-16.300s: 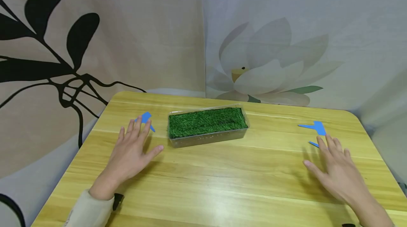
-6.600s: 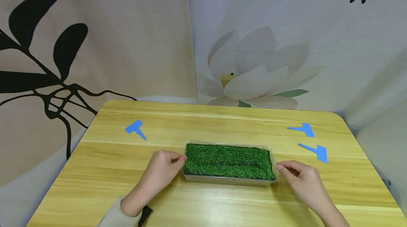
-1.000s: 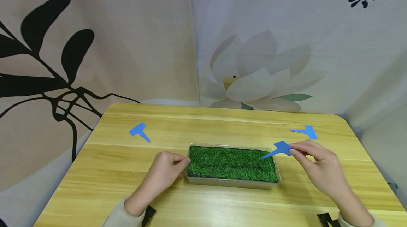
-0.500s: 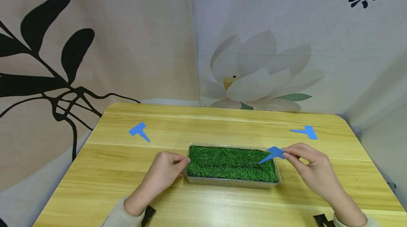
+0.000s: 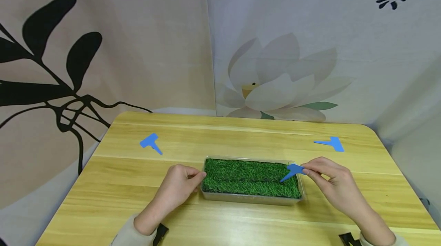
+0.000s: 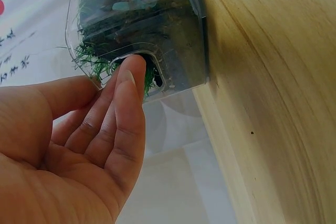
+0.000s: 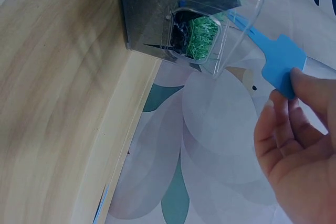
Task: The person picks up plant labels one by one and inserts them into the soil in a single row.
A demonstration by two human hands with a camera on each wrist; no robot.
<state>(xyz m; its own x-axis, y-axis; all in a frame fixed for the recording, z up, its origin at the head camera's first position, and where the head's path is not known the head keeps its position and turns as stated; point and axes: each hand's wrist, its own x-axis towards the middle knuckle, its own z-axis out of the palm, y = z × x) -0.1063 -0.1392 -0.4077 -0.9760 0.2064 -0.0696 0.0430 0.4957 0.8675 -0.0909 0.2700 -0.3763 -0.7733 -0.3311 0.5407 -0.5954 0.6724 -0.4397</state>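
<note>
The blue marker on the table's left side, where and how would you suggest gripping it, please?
I'd pinch the blue marker by its broad head, probably from its far left side: it lies flat on the table, with its narrow, pointed stem slanting toward the near right.

Flower-printed hangings (image 5: 248, 47) suggest a home, perhaps.

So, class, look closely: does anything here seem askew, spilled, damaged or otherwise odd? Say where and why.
One thing: a dark line runs lengthwise through the artificial grass, breaking its even green; I can't tell whether it's a cut or a parting. No obvious spill.
</note>
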